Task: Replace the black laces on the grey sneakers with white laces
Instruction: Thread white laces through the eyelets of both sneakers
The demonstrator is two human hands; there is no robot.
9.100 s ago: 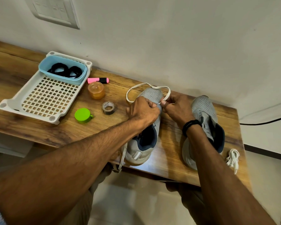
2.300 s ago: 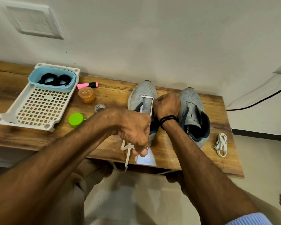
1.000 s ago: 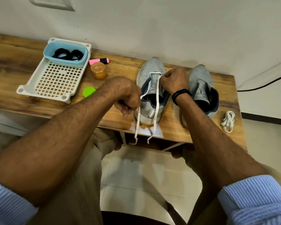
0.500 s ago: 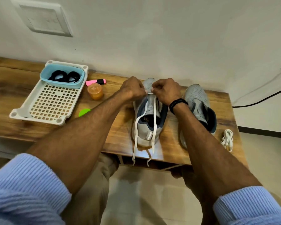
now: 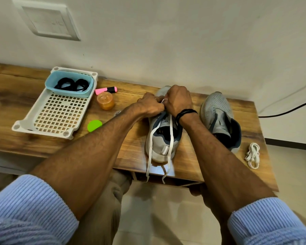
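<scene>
Holding black laces (image 5: 72, 84), blue tub (image 5: 69, 93) sits (in white tray (image 5: 31, 110)).

Off-white wall (image 5: 166, 41) with switch plate (image 5: 48, 23); wooden table (image 5: 7, 96) against it; pale tiled floor (image 5: 166, 218); black cable (image 5: 288, 111) at right

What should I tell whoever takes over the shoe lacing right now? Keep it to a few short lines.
Left hand and right hand: both pinch the white lace at the toe-end eyelets of the first sneaker; its two ends hang over the table edge.
Done: black laces are out, lying in the blue tub.
To do: lace the first sneaker upward, then the second sneaker, which has no lace, using the bundled white lace beside it.
</scene>
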